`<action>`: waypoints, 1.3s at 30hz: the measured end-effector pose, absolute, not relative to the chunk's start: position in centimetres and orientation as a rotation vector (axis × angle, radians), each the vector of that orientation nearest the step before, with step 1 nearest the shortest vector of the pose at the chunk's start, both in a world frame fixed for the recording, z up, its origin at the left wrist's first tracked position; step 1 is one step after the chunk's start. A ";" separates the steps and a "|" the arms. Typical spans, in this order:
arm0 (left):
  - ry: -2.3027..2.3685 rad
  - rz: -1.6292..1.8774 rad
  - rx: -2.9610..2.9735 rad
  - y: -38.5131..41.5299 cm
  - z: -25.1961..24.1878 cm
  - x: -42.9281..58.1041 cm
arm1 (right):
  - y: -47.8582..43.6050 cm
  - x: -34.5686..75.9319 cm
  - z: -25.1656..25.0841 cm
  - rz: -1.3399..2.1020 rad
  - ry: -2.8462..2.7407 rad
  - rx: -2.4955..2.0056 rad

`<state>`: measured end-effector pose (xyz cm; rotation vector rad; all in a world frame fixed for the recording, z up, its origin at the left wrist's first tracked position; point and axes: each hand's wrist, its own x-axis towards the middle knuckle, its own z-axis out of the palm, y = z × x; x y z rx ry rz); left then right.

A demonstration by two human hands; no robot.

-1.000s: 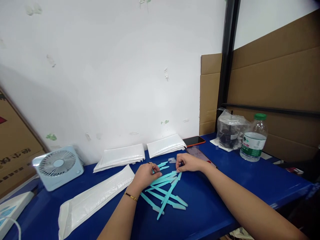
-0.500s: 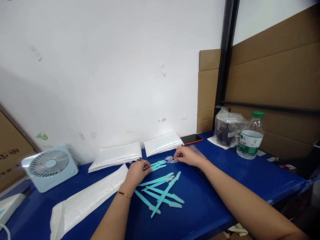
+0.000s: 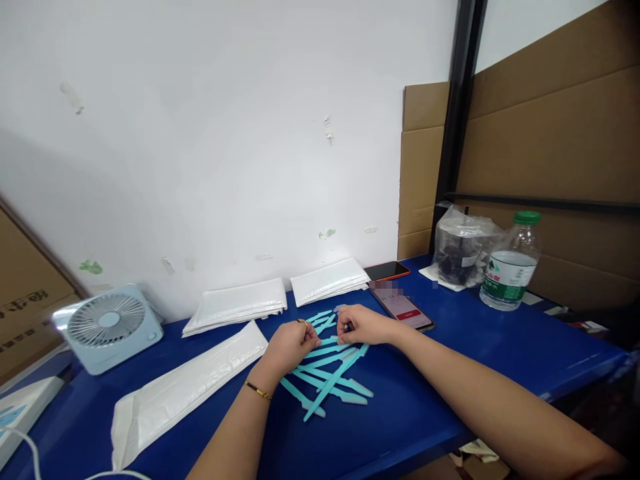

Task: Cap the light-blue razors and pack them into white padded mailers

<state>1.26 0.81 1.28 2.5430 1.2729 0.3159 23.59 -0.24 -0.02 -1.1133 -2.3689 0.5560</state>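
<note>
My left hand [image 3: 291, 347] is closed in a pinch on the handle of a turquoise eyebrow razor [image 3: 329, 342]. At the razor's other end, the fingers of my right hand [image 3: 361, 325] are pressed together on its tip. Whether a small cap is between those fingers is hidden. Several more turquoise eyebrow razors [image 3: 327, 387] lie crossed over one another just below both hands, and a few others [image 3: 320, 320] lie behind. Small clear caps [image 3: 340, 309] show partly behind my right hand.
White padded mailers [image 3: 235, 307] lie along the wall, with one long mailer [image 3: 190, 393] left of my hands. A fan [image 3: 107, 330] stands at left. Two phones [image 3: 403, 310] [image 3: 387, 271], a bagged cup [image 3: 457, 253] and a water bottle [image 3: 510, 267] are at right on the blue table [image 3: 480, 353].
My right hand has moved from the clear caps down and left to the razor's tip. My left hand has lifted a razor toward it. The phone screen is now uncovered.
</note>
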 end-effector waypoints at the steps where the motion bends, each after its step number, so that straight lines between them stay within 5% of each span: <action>1: 1.303 0.355 2.589 0.9 1.4 1.3 | 0.0 23.8 0.0 0.521 -2.339 -1.134; 10: 1.455 0.529 2.554 1.4 2.0 0.5 | 1.0 25.9 0.2 0.385 -2.141 -1.330; 17: 1.232 0.252 2.556 0.7 0.8 1.5 | -0.6 24.9 0.4 0.629 -2.407 -1.166; 27: 1.581 0.550 2.496 1.8 2.0 0.6 | 0.7 26.7 1.3 0.406 -2.111 -1.394; 39: 1.263 0.196 2.527 -0.4 1.1 2.4 | -0.7 24.8 1.0 0.670 -2.491 -1.103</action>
